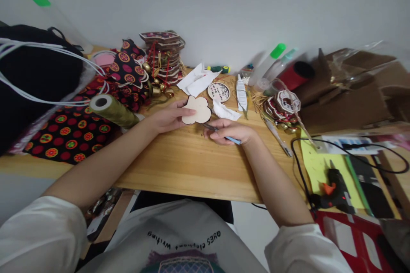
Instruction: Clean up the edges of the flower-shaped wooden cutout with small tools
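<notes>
My left hand (171, 116) is closed on a pale, flower-shaped wooden piece (197, 111) with a dark edge, the thumb lying flat on its face. Held in my right hand (229, 131) is a slim tool with a blue handle (233, 140); its dark metal end (209, 126) reaches the lower right edge of the piece. My fingers hide most of the tool, so its exact kind is unclear. Just behind the hands lie a crumpled white paper (225, 111) and a round wooden disc with dark writing (219, 92).
Left: black patterned fabric (64, 136), a roll of olive thread (117, 113), stacked ornaments with bells (165, 57). Right: a white pen-like tool (278, 136), more ornaments (285, 104), a cardboard box (349, 89), a black glue gun (336, 183) and its looping cable (296, 166).
</notes>
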`<action>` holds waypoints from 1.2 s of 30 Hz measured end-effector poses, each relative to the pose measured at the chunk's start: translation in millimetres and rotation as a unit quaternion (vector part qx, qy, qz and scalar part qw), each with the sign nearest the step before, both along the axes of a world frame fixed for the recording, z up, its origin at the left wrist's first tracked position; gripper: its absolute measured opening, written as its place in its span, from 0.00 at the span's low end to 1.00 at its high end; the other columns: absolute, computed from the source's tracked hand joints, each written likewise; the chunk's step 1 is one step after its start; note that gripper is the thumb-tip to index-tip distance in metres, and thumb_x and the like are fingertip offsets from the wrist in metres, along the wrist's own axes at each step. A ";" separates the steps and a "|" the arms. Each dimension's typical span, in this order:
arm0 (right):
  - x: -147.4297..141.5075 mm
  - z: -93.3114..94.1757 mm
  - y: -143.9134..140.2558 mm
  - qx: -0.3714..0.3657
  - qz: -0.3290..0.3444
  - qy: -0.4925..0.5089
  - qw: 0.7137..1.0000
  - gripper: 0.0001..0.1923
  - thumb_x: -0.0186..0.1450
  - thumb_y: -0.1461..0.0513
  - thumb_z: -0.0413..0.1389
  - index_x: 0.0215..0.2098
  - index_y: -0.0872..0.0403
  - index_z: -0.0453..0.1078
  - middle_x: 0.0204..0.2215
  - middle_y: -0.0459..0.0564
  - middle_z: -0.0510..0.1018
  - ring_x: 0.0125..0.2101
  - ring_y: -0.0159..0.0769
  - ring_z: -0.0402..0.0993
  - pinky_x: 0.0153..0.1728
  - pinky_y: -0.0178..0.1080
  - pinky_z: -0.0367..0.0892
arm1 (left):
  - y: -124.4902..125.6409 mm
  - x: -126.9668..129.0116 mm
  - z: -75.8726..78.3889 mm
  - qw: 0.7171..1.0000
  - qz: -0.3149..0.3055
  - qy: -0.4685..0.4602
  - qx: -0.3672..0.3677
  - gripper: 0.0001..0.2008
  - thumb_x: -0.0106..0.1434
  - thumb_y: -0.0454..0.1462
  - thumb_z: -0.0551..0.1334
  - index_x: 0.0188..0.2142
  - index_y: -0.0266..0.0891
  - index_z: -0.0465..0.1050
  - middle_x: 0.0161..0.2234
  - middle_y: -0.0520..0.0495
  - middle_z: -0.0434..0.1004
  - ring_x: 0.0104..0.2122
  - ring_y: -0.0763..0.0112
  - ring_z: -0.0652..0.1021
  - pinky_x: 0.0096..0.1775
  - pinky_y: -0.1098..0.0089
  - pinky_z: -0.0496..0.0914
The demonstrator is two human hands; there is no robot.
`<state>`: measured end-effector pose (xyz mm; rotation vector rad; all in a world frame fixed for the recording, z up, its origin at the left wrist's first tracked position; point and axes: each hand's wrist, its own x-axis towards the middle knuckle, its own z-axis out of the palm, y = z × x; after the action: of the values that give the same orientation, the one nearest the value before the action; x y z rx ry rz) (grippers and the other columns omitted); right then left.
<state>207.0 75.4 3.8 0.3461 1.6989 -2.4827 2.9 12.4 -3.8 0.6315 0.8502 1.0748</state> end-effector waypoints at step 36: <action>1.2 -2.2 1.4 -0.059 0.019 0.031 0.998 0.15 0.61 0.63 0.53 0.45 0.65 0.63 0.09 0.34 0.60 0.09 0.19 0.49 0.12 0.27 0.42 | -1.5 0.9 4.4 0.998 0.025 0.065 -0.005 0.15 0.49 0.32 0.65 0.39 0.40 0.74 0.40 0.47 0.79 0.44 0.65 0.76 0.45 0.69 0.71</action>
<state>208.2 76.8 1.6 0.2251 1.5567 -2.5780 3.8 10.9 0.5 0.6797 0.9878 1.0820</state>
